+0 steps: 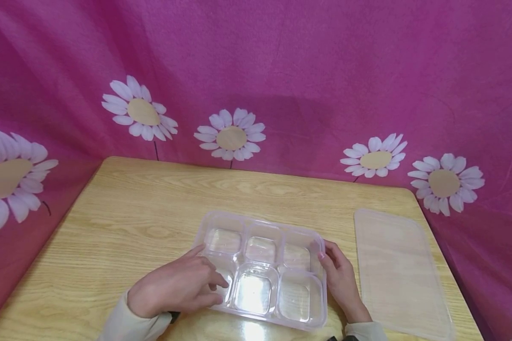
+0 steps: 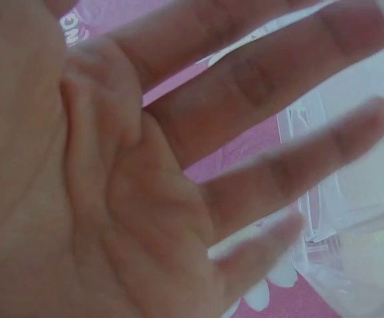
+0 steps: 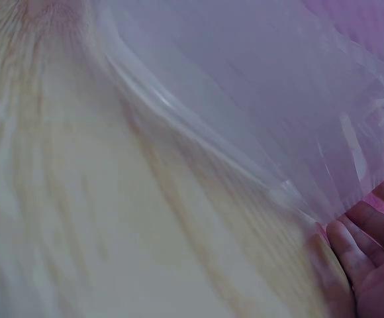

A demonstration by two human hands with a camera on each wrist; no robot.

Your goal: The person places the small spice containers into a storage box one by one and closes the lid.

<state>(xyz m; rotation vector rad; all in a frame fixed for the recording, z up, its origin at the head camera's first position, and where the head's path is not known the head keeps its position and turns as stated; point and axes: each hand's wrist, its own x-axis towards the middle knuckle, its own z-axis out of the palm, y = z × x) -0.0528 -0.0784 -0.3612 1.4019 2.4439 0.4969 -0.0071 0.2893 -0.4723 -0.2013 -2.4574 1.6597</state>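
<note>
A clear plastic container (image 1: 260, 266) with two rows of compartments stands open on the table, and nothing shows inside it. My left hand (image 1: 181, 284) is over its left end, fingers spread and fairly straight above the near left compartment. In the left wrist view the left palm (image 2: 145, 192) faces the camera, with the clear plastic beyond the fingers. At the right end my right hand (image 1: 340, 274) holds the container's side, thumb at the rim and fingers round the outside. The right wrist view shows the right fingers (image 3: 351, 248) against the container's translucent wall (image 3: 245, 99).
A flat, translucent rectangular lid (image 1: 403, 274) lies on the table to the right of the container. The light wooden table (image 1: 123, 218) meets a pink curtain (image 1: 290, 61) printed with white flowers at its back and sides.
</note>
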